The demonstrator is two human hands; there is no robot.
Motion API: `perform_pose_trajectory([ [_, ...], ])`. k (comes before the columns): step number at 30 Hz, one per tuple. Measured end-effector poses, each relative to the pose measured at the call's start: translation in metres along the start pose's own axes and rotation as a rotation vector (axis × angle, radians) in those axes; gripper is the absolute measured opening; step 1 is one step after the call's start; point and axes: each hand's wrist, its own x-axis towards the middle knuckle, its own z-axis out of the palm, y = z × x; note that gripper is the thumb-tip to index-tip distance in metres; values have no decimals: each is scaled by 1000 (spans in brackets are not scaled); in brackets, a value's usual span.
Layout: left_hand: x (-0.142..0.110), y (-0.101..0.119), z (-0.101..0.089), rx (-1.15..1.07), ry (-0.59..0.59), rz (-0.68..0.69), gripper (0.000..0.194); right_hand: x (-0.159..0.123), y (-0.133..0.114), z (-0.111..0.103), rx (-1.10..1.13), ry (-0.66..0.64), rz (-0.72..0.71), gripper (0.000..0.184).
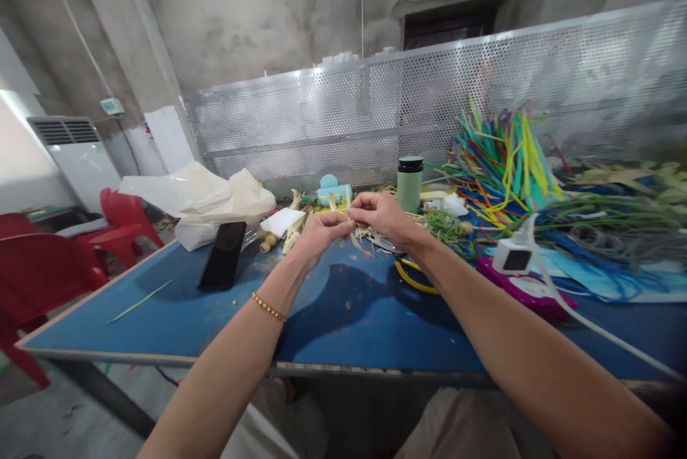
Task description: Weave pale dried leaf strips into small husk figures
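Both of my hands meet above the middle of the blue table (343, 344). My left hand (320, 231) is closed in a pinch on a pale, flat plant strip (333, 203), whose end sticks up past the fingers. Close against it, my right hand (382, 215) pinches too, with another pale strip end (348, 195) showing at its fingertips. Whether both ends belong to one piece I cannot tell. Under the right wrist lie yellow-handled scissors (416, 278), partly hidden by the arm. Loose pale scraps (365, 238) lie behind the hands.
A black phone (223, 255) and pale bags (220, 201) are on the left. A green cup (410, 185) stands behind my right hand. Colourful strips (509, 158), green stems (601, 212) and a magenta power strip (537, 296) with a white cable (601, 326) occupy the right.
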Motion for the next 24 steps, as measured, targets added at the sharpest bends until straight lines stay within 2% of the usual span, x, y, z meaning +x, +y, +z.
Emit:
perform_pose_trajectory([
  [5, 1, -5, -1, -76, -26, -43, 22, 0, 1, 2, -29, 29, 8, 18],
  [14, -1, -6, 3, -267, -52, -157, 20, -2, 1, 5, -57, 5, 4, 16],
  [20, -1, -4, 2, -323, -85, -250, 20, -1, 4, 6, -78, -16, -11, 14],
  [24, -1, -4, 3, -325, -91, -258, 20, 0, 6, 6, -86, 4, -16, 14],
])
